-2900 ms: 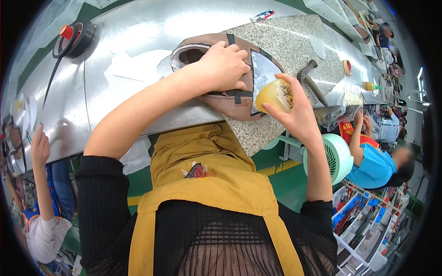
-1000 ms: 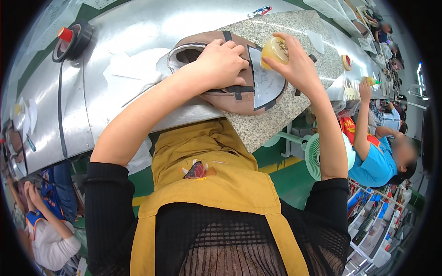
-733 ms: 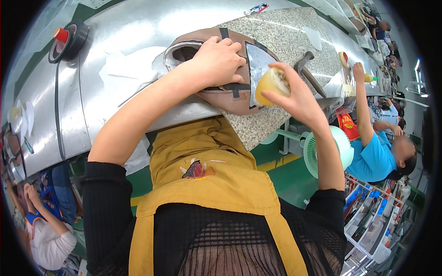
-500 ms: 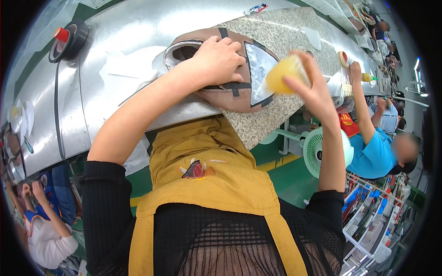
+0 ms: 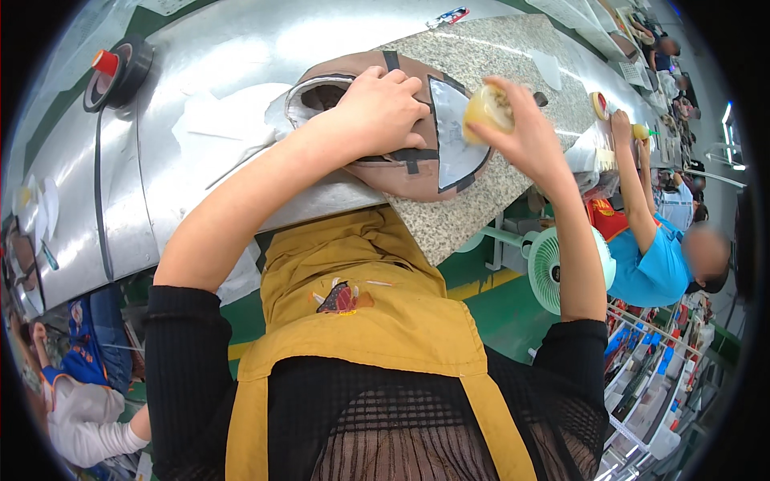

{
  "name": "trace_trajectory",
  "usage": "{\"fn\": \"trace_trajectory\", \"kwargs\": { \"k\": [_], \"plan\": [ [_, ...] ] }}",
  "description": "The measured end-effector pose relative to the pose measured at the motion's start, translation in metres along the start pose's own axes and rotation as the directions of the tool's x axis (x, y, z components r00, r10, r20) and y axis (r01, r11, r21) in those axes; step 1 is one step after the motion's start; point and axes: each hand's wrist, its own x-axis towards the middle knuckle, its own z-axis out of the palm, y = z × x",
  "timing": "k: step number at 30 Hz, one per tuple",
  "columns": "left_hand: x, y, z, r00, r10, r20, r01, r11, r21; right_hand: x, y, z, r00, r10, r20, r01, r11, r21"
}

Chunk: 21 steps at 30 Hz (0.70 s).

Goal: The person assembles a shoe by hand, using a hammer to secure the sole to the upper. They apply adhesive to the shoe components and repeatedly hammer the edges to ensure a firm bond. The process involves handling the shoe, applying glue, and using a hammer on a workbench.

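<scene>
A brown rounded bag-like piece (image 5: 415, 180) with black strips along its seams lies across the metal bench and a speckled stone slab. At its left end gapes a white-edged opening (image 5: 322, 94). Near its right end sits a shiny pale panel (image 5: 454, 156) with a dark border. My left hand (image 5: 383, 108) presses down on the brown piece, fingers apart, holding nothing. In my right hand (image 5: 529, 132) is a rounded, see-through yellow container (image 5: 487, 116), gripped between thumb and fingers over the panel's right edge. My palm side and part of the container are hidden.
The stone slab (image 5: 469, 216) has a corner jutting toward me. A black round holder with a red cap (image 5: 106, 62) stands far left. At right are a tape roll (image 5: 599, 104), a green fan (image 5: 553, 268) near my forearm, and a co-worker in a blue shirt (image 5: 642, 260).
The yellow container has turned in my right hand and now shows a different side, with the hand slightly farther left. My left hand stays about where it was on the brown piece.
</scene>
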Motion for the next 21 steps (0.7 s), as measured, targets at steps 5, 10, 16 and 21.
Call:
{"fn": "trace_trajectory", "kwargs": {
  "k": [5,10,16,21],
  "plan": [
    [-0.003,-0.002,0.004,1.0,-0.009,-0.018,0.01,1.0,0.023,-0.048,-0.022,-0.003,0.979,-0.023,0.201,-0.042,0.949,0.313],
    [-0.003,-0.002,0.0,1.0,-0.014,-0.003,0.014,0.999,0.031,-0.041,-0.021,-0.017,0.997,0.079,0.014,-0.077,0.897,0.436],
    [0.0,0.001,0.0,1.0,-0.005,0.007,0.005,1.0,0.009,-0.018,0.016,-0.006,0.977,0.026,-0.213,-0.035,0.999,-0.041],
    [-0.005,0.0,0.0,1.0,-0.017,0.004,0.017,1.0,0.019,-0.049,-0.016,0.006,0.994,0.065,-0.084,-0.064,0.998,0.013]
  ]
}}
